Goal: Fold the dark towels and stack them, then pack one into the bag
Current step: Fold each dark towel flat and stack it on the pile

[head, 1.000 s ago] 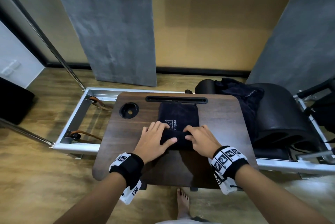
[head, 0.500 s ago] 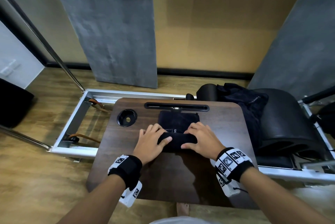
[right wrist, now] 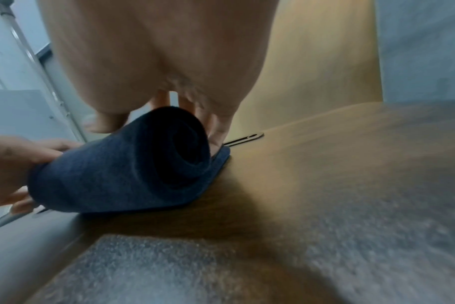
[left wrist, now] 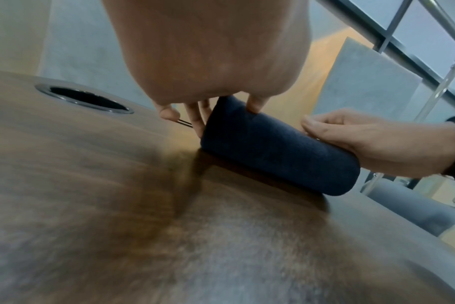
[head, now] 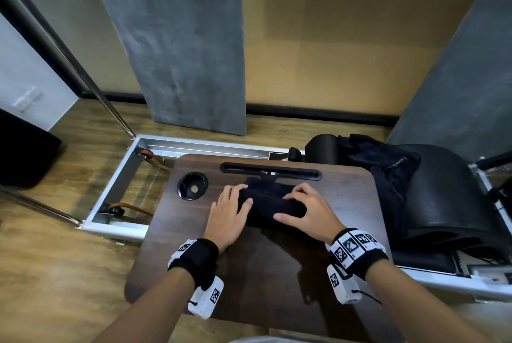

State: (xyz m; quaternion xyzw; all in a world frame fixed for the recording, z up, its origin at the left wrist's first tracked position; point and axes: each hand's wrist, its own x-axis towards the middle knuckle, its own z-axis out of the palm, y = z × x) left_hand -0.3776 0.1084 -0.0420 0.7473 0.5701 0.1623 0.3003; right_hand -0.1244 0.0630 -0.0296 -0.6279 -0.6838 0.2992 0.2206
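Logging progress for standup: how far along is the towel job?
Early. Done: nothing stacked or packed that I can see. In hand: left hand and right hand grip one towel, nearly all rolled on the table; a short flat tail remains. Left: finish it, do the dark cloth heap on the right, stack, pack one. No bag clearly visible.

A warm wood-plank floor (head: 55, 273) runs up to a tan wall (head: 332, 37) edged with a black skirting strip, and two grey concrete-look panels (head: 180, 46) lean tall against it, one left of centre, one at the far right. A silver metal frame (head: 116, 184) lies low on the floor with brown leather straps (head: 133, 208) inside, and a black padded barrel (head: 448, 195) sits on it at the right. A dark walnut tabletop (head: 277, 267) spans the frame, with a round black cup recess (head: 192, 185) and a long slot (head: 270, 175) at its far edge.
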